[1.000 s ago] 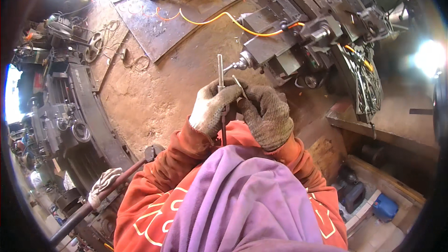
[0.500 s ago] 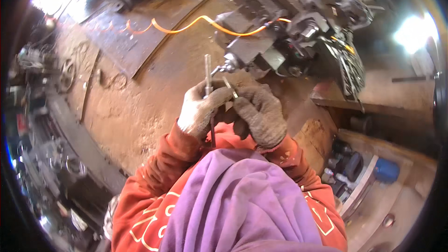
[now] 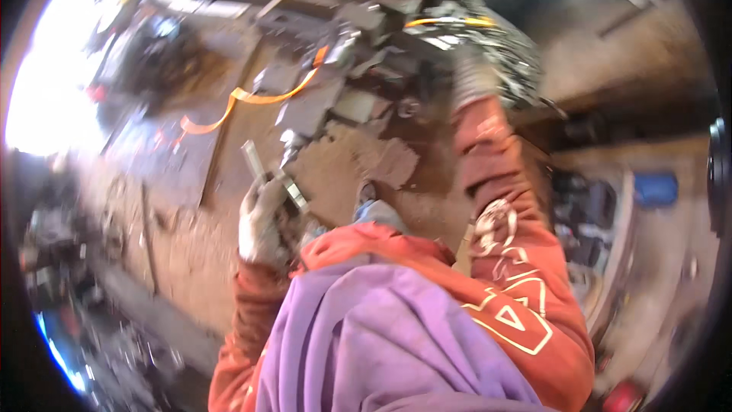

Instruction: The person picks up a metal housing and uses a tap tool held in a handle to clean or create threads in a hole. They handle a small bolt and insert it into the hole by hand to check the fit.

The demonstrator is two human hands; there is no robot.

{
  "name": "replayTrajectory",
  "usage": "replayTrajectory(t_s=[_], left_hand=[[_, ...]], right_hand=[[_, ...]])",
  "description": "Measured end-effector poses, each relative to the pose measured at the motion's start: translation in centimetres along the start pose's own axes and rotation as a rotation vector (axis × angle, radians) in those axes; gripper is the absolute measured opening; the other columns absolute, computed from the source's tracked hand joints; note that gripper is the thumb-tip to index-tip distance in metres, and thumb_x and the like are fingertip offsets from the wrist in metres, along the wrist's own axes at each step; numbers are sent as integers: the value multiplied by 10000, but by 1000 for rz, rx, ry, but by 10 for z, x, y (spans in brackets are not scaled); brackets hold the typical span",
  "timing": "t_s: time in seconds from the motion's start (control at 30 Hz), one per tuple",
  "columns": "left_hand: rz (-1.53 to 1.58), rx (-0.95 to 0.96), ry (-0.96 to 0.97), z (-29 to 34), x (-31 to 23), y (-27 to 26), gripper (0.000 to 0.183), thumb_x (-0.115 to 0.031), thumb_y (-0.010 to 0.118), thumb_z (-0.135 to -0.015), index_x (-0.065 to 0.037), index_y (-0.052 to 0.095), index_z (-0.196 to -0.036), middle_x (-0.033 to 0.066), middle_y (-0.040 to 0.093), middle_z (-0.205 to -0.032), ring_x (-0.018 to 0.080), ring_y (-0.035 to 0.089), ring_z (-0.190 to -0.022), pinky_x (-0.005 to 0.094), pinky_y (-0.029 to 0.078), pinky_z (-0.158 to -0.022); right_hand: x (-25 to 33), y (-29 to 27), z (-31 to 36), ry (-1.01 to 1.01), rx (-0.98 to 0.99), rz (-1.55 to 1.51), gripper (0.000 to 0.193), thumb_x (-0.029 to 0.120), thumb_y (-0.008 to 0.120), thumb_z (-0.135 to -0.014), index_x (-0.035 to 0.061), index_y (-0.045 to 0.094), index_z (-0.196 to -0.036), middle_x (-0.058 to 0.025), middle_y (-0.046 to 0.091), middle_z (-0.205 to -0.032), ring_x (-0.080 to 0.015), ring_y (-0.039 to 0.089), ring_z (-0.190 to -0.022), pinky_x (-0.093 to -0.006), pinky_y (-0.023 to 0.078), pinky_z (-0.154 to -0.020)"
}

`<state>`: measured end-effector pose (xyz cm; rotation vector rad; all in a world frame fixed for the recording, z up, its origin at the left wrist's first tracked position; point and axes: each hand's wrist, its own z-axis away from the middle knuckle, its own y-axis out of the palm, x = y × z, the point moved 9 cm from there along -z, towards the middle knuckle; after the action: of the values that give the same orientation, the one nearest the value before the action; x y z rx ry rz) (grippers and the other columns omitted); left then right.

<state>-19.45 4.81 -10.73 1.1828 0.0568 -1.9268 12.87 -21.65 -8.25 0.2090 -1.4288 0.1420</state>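
Note:
My left hand point(image 3: 263, 225), in a pale work glove, is closed around a slim metal rod point(image 3: 252, 159) that sticks up past its fingers. A short shiny metal piece point(image 3: 293, 192) also shows at this hand, beside the fingers; motion blur hides its exact kind. My right arm stretches far forward. The gloved right hand point(image 3: 473, 76) is at the near left side of a heap of metal tools point(image 3: 507, 53) on the machine. Its fingers are smeared by motion, so whether it grips anything is not visible.
A machine with metal blocks point(image 3: 362, 107) stands ahead, with a coiled orange hose point(image 3: 263, 98) crossing to its left. A wooden bench edge point(image 3: 587, 103) lies to the right, above a bin holding dark parts and a blue container point(image 3: 656, 189). Machinery point(image 3: 69, 259) lines the left.
The hands have parted: my left moved left and down with the rod, my right reached forward to the tool heap. The whole view has also shifted and turned.

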Motion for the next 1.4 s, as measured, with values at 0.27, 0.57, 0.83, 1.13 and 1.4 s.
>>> replayTrajectory(t_s=[0.27,0.57,0.83,1.13,1.4], left_hand=[[12,-32,35,23,0,51,329,-80,698,-890,19,614,-1192,98,691,-908,105,590,-596,232,455,-503],[27,69,46,11,10,85,332,-66,743,-857,2,616,-1157,102,714,-894,116,635,-664,257,514,-596],[-90,69,62,-6,-7,78,313,-56,760,-837,7,641,-1120,54,686,-868,107,621,-671,255,508,-608],[-6,76,36,-10,-27,57,349,-66,716,-871,38,634,-1194,89,701,-913,145,673,-749,286,550,-667],[42,56,35,-17,-28,50,372,-96,729,-845,56,633,-1170,126,716,-908,162,669,-741,289,539,-667]], right_hand=[[-73,-133,-226,91,-150,361,497,477,604,-996,83,680,-1289,-140,696,-1211,-291,633,-1095,-437,497,-976],[-103,-217,-347,223,-135,1576,482,406,623,-995,120,646,-1382,-157,640,-1416,-310,590,-1335,-462,464,-1089],[-38,-174,-276,-125,-579,1014,441,266,681,-950,72,606,-1339,-167,678,-1213,-307,650,-1088,-424,526,-876],[40,-70,-71,-261,-209,-322,478,117,733,-912,25,527,-1334,-160,694,-1016,-277,691,-830,-379,576,-652],[82,77,99,-237,107,30,452,11,662,-956,-13,516,-1383,-196,677,-1193,-279,716,-888,-360,622,-715]])
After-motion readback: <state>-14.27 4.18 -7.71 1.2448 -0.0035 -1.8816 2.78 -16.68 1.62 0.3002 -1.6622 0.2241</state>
